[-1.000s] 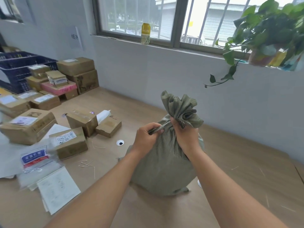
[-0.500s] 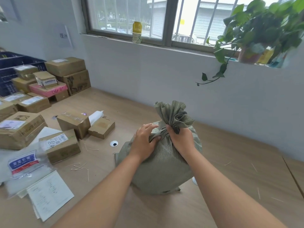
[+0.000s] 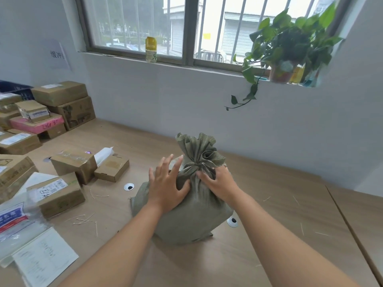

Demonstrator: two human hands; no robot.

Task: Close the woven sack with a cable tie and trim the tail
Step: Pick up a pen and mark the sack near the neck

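Note:
A grey-green woven sack (image 3: 194, 216) stands on the wooden table (image 3: 269, 235), its mouth gathered into a ruffled neck (image 3: 196, 154). My left hand (image 3: 165, 187) lies flat against the sack's upper left side, fingers spread and straight. My right hand (image 3: 219, 183) holds the sack just under the gathered neck, fingers curled into the cloth. No cable tie is plainly visible at the neck. Several pale trimmed tie tails (image 3: 83, 219) lie on the table to the left.
Cardboard parcels (image 3: 72, 164) crowd the left of the table, with plastic bags and papers (image 3: 39, 259) at the front left. Two round cable grommets (image 3: 129, 186) sit beside the sack. A potted vine (image 3: 284, 50) and a bottle (image 3: 150, 49) stand on the window sill.
The sack has been lowered onto the table. My left hand let go of the neck and now lies flat on the sack's side; my right hand stays at the neck.

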